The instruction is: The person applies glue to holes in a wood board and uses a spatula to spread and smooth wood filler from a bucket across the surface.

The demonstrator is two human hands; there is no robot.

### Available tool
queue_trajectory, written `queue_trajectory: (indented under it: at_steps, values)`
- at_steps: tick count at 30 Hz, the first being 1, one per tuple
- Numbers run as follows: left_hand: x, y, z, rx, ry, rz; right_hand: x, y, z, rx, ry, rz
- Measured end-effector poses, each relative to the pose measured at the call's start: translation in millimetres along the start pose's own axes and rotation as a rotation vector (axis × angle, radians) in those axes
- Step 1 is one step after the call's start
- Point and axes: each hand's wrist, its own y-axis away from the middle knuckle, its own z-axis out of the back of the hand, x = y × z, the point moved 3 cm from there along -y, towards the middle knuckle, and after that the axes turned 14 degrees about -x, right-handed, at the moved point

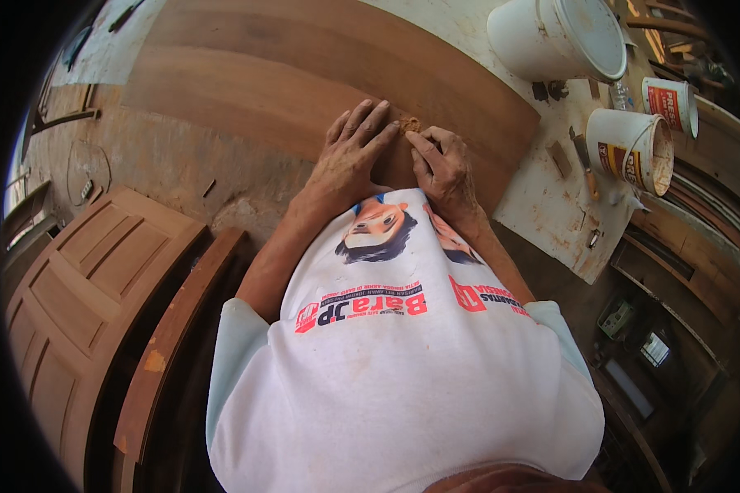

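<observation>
A long brown wooden board (247,90) lies across the table in front of me. My left hand (352,152) rests on its near side, palm down, fingers stretched out. My right hand (446,171) is beside it with fingers curled in and pressed together. Between the two hands sits a small rough brown clump (409,125), touched by the left thumb and close to the right fingertips. Its material is unclear. Whatever the right fingers may pinch is hidden.
A large white lidded bucket (534,39), an open white bucket (629,148) and a smaller one (672,107) stand at right. Near them lies a wooden-handled tool (588,171). A panelled wooden door (90,287) and a plank (173,337) are at left.
</observation>
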Motion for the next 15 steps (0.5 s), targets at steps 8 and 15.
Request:
queue_trajectory:
  at_steps: [8,15]
  values:
    - [1,6,2,-0.014,0.035,0.003,6,-3,-6,0.053,0.123,-0.009]
    - [0,3,-1,-0.016,0.031,-0.015,9,-5,-9,0.125,0.220,-0.031]
